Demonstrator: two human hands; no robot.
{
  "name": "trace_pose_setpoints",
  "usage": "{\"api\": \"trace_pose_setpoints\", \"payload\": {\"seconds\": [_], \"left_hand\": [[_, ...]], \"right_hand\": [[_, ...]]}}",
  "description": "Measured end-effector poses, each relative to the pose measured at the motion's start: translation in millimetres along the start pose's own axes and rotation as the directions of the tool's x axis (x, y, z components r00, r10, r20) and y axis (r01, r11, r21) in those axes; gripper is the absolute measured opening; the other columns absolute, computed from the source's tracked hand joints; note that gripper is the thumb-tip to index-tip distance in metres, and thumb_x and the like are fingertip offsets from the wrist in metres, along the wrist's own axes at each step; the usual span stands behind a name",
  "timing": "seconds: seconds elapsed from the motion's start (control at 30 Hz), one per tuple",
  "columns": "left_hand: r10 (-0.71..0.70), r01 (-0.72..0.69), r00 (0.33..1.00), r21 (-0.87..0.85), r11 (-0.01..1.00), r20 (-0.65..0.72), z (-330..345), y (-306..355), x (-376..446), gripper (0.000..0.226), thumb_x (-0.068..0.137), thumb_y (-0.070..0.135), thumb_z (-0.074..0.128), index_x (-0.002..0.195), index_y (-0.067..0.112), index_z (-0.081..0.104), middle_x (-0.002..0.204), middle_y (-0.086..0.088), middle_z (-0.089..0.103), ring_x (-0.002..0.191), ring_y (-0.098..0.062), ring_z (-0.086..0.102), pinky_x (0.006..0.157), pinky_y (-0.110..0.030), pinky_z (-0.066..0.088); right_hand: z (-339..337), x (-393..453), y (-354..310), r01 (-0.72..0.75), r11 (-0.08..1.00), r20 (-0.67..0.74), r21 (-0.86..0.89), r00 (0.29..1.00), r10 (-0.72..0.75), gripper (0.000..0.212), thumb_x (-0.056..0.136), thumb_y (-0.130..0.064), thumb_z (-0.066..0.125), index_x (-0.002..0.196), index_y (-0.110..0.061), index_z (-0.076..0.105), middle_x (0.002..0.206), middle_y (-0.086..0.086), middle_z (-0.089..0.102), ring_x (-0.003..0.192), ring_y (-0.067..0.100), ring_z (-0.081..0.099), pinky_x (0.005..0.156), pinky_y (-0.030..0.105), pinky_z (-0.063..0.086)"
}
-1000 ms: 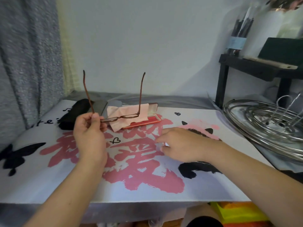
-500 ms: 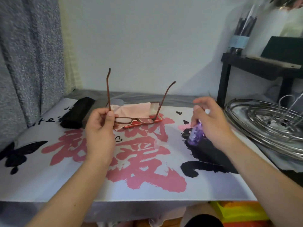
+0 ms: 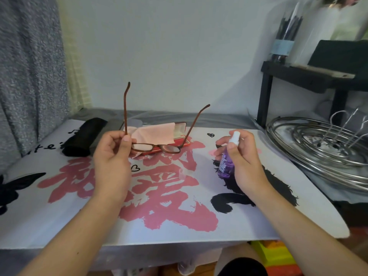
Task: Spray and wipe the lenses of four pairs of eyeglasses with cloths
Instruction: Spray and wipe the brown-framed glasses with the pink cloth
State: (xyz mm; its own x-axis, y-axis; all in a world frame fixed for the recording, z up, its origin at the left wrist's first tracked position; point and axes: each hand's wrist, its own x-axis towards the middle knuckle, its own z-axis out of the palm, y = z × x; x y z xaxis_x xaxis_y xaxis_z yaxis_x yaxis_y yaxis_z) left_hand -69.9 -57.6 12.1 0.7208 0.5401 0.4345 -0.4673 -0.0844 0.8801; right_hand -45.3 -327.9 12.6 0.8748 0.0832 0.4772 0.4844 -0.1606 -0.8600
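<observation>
Left hand: the left hand [image 3: 112, 154] was raised over the printed mat [image 3: 59, 216], thumb and fingers pinching the eyeglasses [image 3: 157, 147] at the near-side hinge corner.
Right hand: the right hand [image 3: 242, 156] was wrapped round a small purple spray bottle [image 3: 226, 163], one fingertip resting on its white nozzle [image 3: 234, 137], which pointed toward the lenses.
Eyeglasses: a thin brown frame, held in the air lenses down and temples sticking up and apart, just right of the left hand's grip and near the nozzle, not touching it.
Handling: the frame looked light and rather fragile; thin temples would likely flex or twist under load, so the hinge corner or rim seemed the sound place to hold, keeping fingers off the lenses. Wet lenses would probably be slippery.
Behind the glasses: a pink cloth [image 3: 157, 132] draped over an open red case [image 3: 179, 134] on the mat.
Far left: a black case [image 3: 83, 136] lying on the mat.
Far right: a metal rack [image 3: 318, 148], well apart from the hands.
</observation>
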Motion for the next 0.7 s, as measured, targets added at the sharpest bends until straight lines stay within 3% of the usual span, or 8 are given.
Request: {"api": "trace_pose_setpoints", "payload": {"seconds": [0.1,0.2,0.3,0.37,0.47,0.57,0.7], "left_hand": [[0.008,-0.008,1.000,0.000,1.000,-0.008,0.2,0.0,0.1,0.021,0.103,0.014,0.056,0.094,0.032,0.063,0.086,0.012,0.068,0.078,0.000,0.062,0.072,-0.012,0.050],[0.027,-0.027,1.000,0.009,1.000,-0.016,0.5,0.7,-1.2,0.021,0.104,0.016,0.056,0.094,0.034,0.062,0.086,0.014,0.068,0.080,0.000,0.062,0.075,-0.013,0.050],[0.123,-0.121,0.992,0.100,0.988,-0.015,-1.6,2.4,-3.5,0.022,0.105,0.020,0.053,0.098,0.041,0.057,0.103,0.004,0.064,0.093,-0.003,0.060,0.085,-0.014,0.047],[0.191,-0.188,0.982,0.139,0.972,-0.007,-2.2,4.2,-5.1,0.023,0.106,0.021,0.051,0.100,0.043,0.053,0.107,-0.002,0.060,0.096,-0.005,0.057,0.086,-0.016,0.047],[0.294,-0.294,0.955,0.191,0.937,0.028,-1.2,4.9,-8.8,0.022,0.106,0.023,0.048,0.100,0.044,0.050,0.106,-0.004,0.057,0.096,-0.011,0.056,0.085,-0.025,0.048],[0.345,-0.359,0.933,0.230,0.904,0.102,1.0,5.7,-14.6,0.015,0.105,0.029,0.045,0.101,0.044,0.046,0.105,-0.002,0.053,0.096,-0.019,0.055,0.084,-0.032,0.047],[0.456,-0.480,0.877,0.267,0.836,0.149,1.1,4.0,-18.4,0.016,0.105,0.019,0.045,0.106,0.036,0.044,0.102,0.010,0.044,0.093,-0.002,0.049,0.084,-0.016,0.039]], "right_hand": [[1.8,-3.4,-1.4,0.026,0.998,0.017,-0.054,1.000,-0.025,0.013,0.109,-0.029,0.037,0.117,-0.028,0.047,0.111,0.001,0.066,0.096,0.028,0.069,0.090,0.042,0.056],[2.1,-2.3,-6.4,-0.043,0.996,0.047,-0.083,0.998,0.047,0.021,0.105,-0.038,0.039,0.119,-0.026,0.049,0.104,0.000,0.066,0.089,0.022,0.068,0.082,0.039,0.057],[3.6,-2.3,-18.7,-0.183,0.982,0.059,0.041,0.982,0.180,0.019,0.105,-0.039,0.039,0.116,-0.032,0.053,0.089,0.003,0.064,0.082,0.029,0.060,0.074,0.045,0.052],[10.4,-9.1,-31.4,-0.284,0.944,0.121,0.170,0.956,0.266,0.021,0.103,-0.041,0.043,0.109,-0.032,0.061,0.083,0.007,0.061,0.078,0.029,0.054,0.072,0.043,0.049],[31.0,-25.8,-56.9,-0.454,0.823,0.314,0.340,0.880,0.356,0.038,0.097,-0.048,0.052,0.093,-0.013,0.065,0.073,0.009,0.055,0.063,0.022,0.051,0.061,0.031,0.048],[51.1,-38.2,-79.0,-0.619,0.624,0.434,0.478,0.784,0.444,0.056,0.088,-0.062,0.050,0.069,-0.009,0.054,0.060,0.009,0.047,0.051,0.021,0.041,0.053,0.033,0.040],[62.4,-42.5,-91.1,-0.752,0.416,0.629,0.512,0.657,0.415,0.072,0.090,-0.074,0.044,0.060,-0.008,0.045,0.052,0.005,0.039,0.042,0.018,0.036,0.048,0.028,0.034]]}}
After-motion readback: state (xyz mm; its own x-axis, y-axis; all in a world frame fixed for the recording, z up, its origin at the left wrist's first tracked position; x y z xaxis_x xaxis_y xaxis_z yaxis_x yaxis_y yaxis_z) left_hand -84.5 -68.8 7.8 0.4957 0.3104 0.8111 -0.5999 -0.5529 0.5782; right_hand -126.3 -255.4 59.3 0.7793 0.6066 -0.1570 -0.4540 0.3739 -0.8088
